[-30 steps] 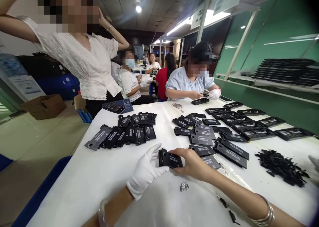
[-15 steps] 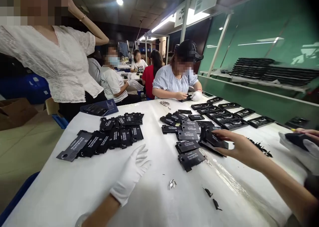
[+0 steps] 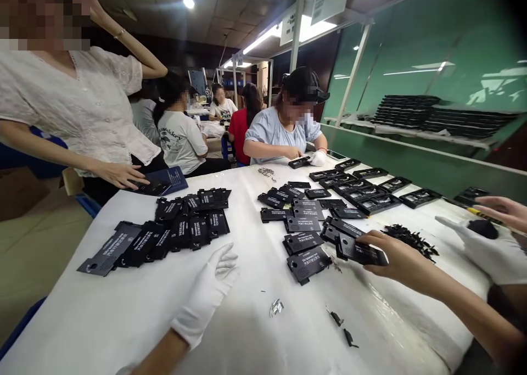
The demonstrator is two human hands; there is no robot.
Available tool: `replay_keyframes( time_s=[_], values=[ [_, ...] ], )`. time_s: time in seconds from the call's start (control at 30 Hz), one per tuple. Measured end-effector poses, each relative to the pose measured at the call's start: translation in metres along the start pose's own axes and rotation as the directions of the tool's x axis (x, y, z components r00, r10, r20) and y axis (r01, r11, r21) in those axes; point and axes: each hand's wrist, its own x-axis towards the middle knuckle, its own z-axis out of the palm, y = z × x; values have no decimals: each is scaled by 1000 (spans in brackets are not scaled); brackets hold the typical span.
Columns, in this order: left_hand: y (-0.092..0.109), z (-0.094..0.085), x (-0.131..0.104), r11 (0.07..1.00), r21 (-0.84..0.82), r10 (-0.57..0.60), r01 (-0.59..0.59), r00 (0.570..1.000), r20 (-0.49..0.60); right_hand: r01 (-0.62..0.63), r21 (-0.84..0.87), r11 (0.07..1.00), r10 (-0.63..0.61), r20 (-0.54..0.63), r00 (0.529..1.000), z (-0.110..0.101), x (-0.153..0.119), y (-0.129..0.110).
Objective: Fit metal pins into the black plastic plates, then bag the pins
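Note:
My left hand (image 3: 209, 292), in a white glove, rests palm inward above the white table with its fingers stretched out and nothing in it. My bare right hand (image 3: 395, 262) grips the right end of a black plastic cover plate (image 3: 356, 248) with pale printing, thumb below and fingers above. This plate is tilted over another black cover (image 3: 341, 229) in the middle group. More printed covers (image 3: 308, 262) overlap just left of it. Between my hands lie small silver pins (image 3: 276, 308). Two small black clip-like parts (image 3: 349, 338) are nearer me.
Overlapping printed covers (image 3: 142, 246) fill the left side. Black frames (image 3: 379, 202) stand in rows at the back right, near a heap of small black parts (image 3: 411, 240). A co-worker's gloved hand (image 3: 486, 248) is at the right edge. Another person's hand (image 3: 121, 174) touches a dark blue booklet (image 3: 177, 178).
My right hand has drawn the cover plate slightly toward me, turning its printed face into view. The standing person's hand has come down onto the booklet. My left hand stays open.

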Motion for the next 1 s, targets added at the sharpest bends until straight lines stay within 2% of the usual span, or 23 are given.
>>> replay_keyframes(
  time_s=[0.17,0.3,0.47,0.6,0.73,0.87,1.0],
  values=[
    [5,0,-2,1000,-13,-22,22,1000,-14,92,-42,995,-93,-28,995,-15,58,-2],
    [2,0,0,1000,17,-10,11,1000,-27,132,-125,983,-140,-59,988,-22,131,4],
    [-17,3,6,998,50,24,-22,999,-45,127,-188,974,-143,-75,987,-25,228,-1],
    [-23,4,6,992,91,89,-81,992,-86,187,-227,956,-200,-33,979,-16,292,-34],
    [-15,-3,0,977,160,146,-141,989,-22,272,-262,926,-270,41,962,2,339,-82],
    [-21,-7,-3,957,219,193,-190,981,5,349,-280,894,-315,158,936,23,367,-122],
    [-31,-5,-1,945,248,219,-212,976,-4,392,-290,873,-318,270,909,39,380,-142]
  ],
)
